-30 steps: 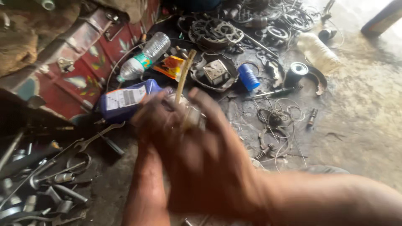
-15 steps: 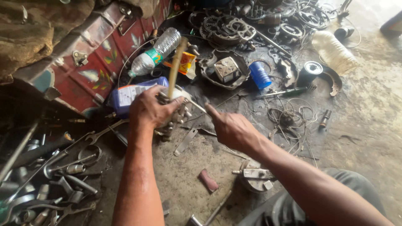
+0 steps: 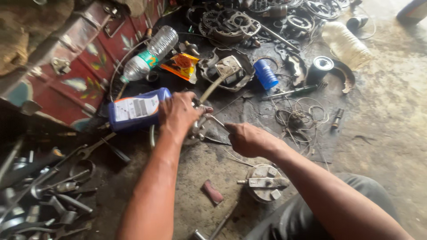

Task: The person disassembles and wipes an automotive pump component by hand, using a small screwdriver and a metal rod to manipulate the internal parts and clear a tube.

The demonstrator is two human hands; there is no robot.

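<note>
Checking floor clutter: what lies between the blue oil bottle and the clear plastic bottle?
In the head view, only a curved wire loop crosses the dark floor between blue oil bottle and clear plastic bottle.

Clear plastic bottle (image 3: 149, 55) beside red trunk (image 3: 84, 62); blue cap (image 3: 266, 74) near orange packet (image 3: 181, 66); wire coils (image 3: 300, 116) on floor (image 3: 382, 115), wrenches (image 3: 44, 191) btm left.

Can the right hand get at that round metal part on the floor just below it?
Probably yes. The right hand is on a spanner at the metal assembly, and the round metal part lies just beneath its wrist on bare floor, nothing between. It would have to let go first.
</note>
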